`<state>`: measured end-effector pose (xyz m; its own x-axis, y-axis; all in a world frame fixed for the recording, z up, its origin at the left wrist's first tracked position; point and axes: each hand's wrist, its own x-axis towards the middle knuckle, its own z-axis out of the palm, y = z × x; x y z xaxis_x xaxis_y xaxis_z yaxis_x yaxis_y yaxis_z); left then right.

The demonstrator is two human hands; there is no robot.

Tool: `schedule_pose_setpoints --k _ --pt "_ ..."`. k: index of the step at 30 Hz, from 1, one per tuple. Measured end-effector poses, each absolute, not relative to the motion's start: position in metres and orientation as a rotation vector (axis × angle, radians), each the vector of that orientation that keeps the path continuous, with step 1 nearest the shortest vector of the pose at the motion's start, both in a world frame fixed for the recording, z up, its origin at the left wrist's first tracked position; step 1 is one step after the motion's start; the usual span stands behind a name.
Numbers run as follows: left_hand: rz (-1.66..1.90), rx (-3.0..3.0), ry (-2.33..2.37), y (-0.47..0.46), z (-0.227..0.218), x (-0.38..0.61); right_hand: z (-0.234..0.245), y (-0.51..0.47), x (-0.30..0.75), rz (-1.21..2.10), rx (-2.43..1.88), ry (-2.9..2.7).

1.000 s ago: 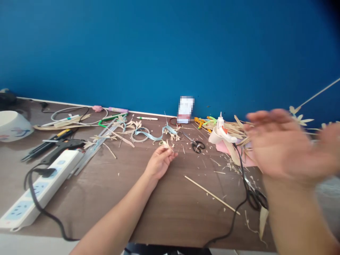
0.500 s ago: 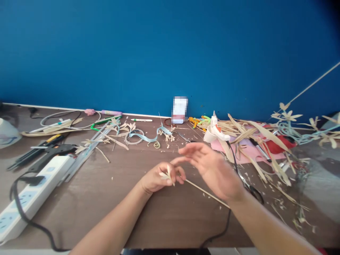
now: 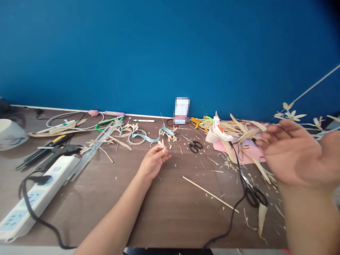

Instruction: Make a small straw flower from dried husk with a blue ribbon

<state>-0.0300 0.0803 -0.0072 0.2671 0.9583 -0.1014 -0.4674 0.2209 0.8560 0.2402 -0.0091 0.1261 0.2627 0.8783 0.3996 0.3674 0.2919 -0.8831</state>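
- While the left hand (image 3: 153, 161) rests low over the brown wood-grain table (image 3: 106, 198), its thumb and fingertips are pinched together on a small pale straw flower (image 3: 161, 143), whose dry, pointed petals stick up just above the fingers.
- Raised well off to the right, the right hand (image 3: 294, 156) is spread loosely, palm up and fingers slightly curled, holding nothing I can make out; it is blurred.
- Between the two hands, a thin straight wooden stick (image 3: 209, 193) lies slanted on the table, apart from both.
- Just beyond the flower, a curling pale-blue ribbon (image 3: 148, 136) and small black-handled scissors (image 3: 193, 144) lie among straw chips.
- A white glue gun (image 3: 218, 129) stands on a pink sheet (image 3: 225, 148), its black cord running toward the table's near edge past larger black scissors (image 3: 254, 194).
- Flat tan straw strips (image 3: 244, 132) are heaped under and behind the right hand.
- Far left, a white power strip (image 3: 34, 194) lies with a black cable plugged in.
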Motion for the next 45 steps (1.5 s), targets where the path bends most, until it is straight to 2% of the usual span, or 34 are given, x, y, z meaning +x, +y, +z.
schedule_pose_setpoints --k 4,6,10,12,17,22,25,32,45 --pt "1.082 1.367 1.246 0.083 -0.004 -0.042 0.086 -0.031 0.227 0.538 -1.696 -1.818" --pt "1.206 1.571 1.397 0.083 0.001 -0.049 0.063 -0.037 0.210 0.384 -1.909 -2.284" --pt "1.540 1.557 1.361 0.080 0.005 -0.048 0.038 -0.035 0.180 0.213 -2.064 -2.751" --pt "1.499 1.456 1.216 0.077 0.001 -0.040 0.034 -0.032 0.172 0.205 -2.071 -2.787" --pt "1.241 1.269 1.026 0.069 -0.014 -0.021 0.035 -0.019 0.169 0.283 -2.019 -2.609" --pt "1.171 1.377 0.989 0.064 -0.016 -0.018 0.048 0.005 0.189 0.921 -1.898 -2.045" --pt "1.152 1.569 0.988 0.061 -0.015 -0.016 0.049 0.017 0.183 1.136 -1.692 -1.734" --pt "1.089 1.847 0.933 0.057 -0.014 -0.013 0.036 0.025 0.141 1.268 -1.472 -1.580" --pt "1.039 1.901 0.830 0.055 -0.011 -0.013 0.036 0.027 0.142 1.445 -1.548 -1.477"
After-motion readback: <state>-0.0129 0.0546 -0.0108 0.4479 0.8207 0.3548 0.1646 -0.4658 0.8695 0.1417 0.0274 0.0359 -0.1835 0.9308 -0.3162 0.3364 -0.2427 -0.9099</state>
